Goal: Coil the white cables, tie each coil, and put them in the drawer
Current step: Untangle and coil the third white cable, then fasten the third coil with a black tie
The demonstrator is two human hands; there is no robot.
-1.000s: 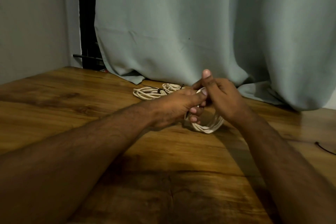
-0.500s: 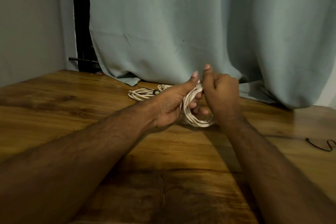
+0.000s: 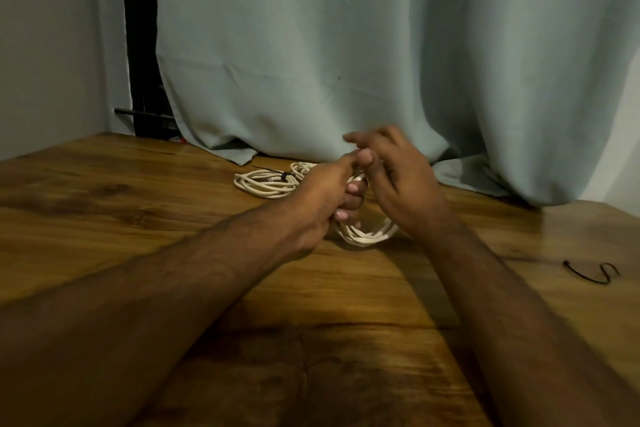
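A glossy brown wooden table (image 3: 104, 225) with dark grain patches fills the lower part of the view, its far edge meeting a pale grey-green fabric curtain (image 3: 381, 45) whose hem bunches onto the wood. To the left of the curtain a narrow black vertical frame strip (image 3: 138, 45) stands against a plain grey wall (image 3: 52, 45). On the right side of the table, well apart from everything else, lies a short black twist tie (image 3: 592, 276) bent into a hook at one end.

Near the curtain hem a coiled white cable bound with a small dark tie (image 3: 265, 182) lies flat on the table, and a further bit of white coil shows just behind the left thumb.

Both bare forearms reach in from the bottom corners and meet at the middle of the table. The left hand (image 3: 322, 201) grips a loosely wound coil of white cable (image 3: 367, 236) — its fingers curl through the loop from the left, fingertips showing inside, thumb stretched up over the top. The lower arc of that coil hangs to or rests on the wood; which cannot be told. The right hand (image 3: 398, 184) is just beside the coil on its right, blurred, its fingers spread apart and loosely extended toward the left thumb — whether they touch the cable is hidden
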